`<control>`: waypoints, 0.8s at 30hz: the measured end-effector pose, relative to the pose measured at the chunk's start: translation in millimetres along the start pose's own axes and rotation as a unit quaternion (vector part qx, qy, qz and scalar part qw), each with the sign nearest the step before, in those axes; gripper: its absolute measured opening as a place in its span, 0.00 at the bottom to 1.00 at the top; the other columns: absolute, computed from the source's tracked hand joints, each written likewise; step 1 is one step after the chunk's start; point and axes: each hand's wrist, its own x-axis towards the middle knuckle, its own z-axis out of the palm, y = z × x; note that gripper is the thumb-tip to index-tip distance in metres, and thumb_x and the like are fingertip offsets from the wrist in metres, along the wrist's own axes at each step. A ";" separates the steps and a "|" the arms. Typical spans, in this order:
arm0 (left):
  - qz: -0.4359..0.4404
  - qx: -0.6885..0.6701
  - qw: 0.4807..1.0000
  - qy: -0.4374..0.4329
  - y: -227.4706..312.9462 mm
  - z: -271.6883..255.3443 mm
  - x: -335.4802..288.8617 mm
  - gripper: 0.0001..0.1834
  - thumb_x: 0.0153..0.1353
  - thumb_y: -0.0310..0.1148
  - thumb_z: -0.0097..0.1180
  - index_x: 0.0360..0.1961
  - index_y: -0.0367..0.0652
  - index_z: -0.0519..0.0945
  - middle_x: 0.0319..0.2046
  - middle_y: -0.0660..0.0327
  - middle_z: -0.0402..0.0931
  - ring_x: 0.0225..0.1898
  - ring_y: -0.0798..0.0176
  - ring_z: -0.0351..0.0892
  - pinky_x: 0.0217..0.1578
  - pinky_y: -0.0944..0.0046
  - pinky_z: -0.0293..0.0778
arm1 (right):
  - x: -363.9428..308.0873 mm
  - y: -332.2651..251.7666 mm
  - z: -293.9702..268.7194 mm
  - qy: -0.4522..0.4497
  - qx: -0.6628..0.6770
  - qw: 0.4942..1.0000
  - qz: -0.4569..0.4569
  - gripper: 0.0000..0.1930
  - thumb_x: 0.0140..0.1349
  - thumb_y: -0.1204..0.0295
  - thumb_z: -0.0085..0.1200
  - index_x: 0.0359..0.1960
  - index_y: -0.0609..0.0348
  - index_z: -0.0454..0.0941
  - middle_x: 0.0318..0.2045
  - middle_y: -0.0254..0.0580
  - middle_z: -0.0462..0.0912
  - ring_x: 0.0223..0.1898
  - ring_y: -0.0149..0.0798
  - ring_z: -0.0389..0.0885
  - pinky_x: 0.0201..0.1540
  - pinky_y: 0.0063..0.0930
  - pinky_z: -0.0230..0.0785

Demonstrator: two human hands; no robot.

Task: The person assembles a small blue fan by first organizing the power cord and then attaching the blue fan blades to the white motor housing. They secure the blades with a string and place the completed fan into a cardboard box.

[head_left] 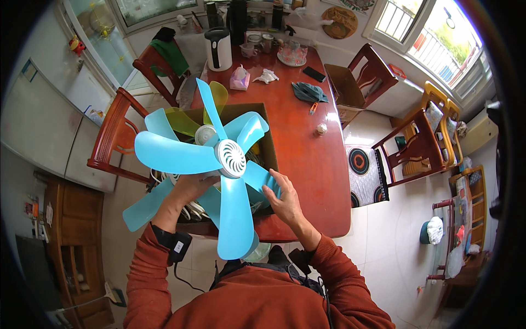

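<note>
A light-blue fan (231, 159) with a white slotted hub is held up over the near part of the table, its blades spread out. My left hand (189, 189) is closed round it from behind the hub; the fingertips are hidden by the blades. On the other side, my right hand (286, 198) grips the end of one short blade between thumb and fingers. Beneath and behind the fan is a cardboard box (269, 131). More blue blades, a second white hub (205, 134), yellow-green blades (217, 97) and white cables (193, 211) show in it, partly covered.
On the red-brown table (307, 181) are a white kettle (218, 49), a tissue pack (239, 78), a dark cloth (309, 92), an orange cutter (313, 108), a black phone (314, 74) and a small round jar (321, 129). Wooden chairs (121, 131) stand around it.
</note>
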 end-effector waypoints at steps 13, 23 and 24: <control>0.053 0.054 0.996 -0.054 8.6 -11.1 28.6 0.33 0.50 0.27 0.65 0.60 0.43 0.69 0.54 0.47 0.73 0.57 0.42 0.71 0.56 0.52 0.69 | -13.8 -8.0 2.5 -0.081 -0.031 0.996 0.015 0.32 0.65 0.64 0.53 0.65 0.73 0.59 0.64 0.65 0.63 0.66 0.58 0.62 0.66 0.40 0.59; 0.077 0.061 0.990 -0.105 10.5 2.6 75.8 0.29 0.54 0.35 0.64 0.57 0.43 0.70 0.52 0.51 0.73 0.53 0.44 0.74 0.53 0.54 0.71 | -23.1 -10.7 2.2 -0.045 -0.237 0.970 -0.035 0.30 0.59 0.66 0.57 0.60 0.71 0.67 0.62 0.59 0.66 0.61 0.55 0.68 0.60 0.42 0.65; 0.081 0.055 0.989 -0.110 10.6 4.1 79.7 0.29 0.54 0.36 0.64 0.57 0.43 0.70 0.52 0.50 0.73 0.53 0.44 0.74 0.52 0.54 0.71 | -22.7 -10.4 2.4 -0.033 -0.263 0.964 -0.038 0.28 0.58 0.66 0.58 0.58 0.70 0.69 0.59 0.57 0.68 0.58 0.53 0.70 0.57 0.41 0.66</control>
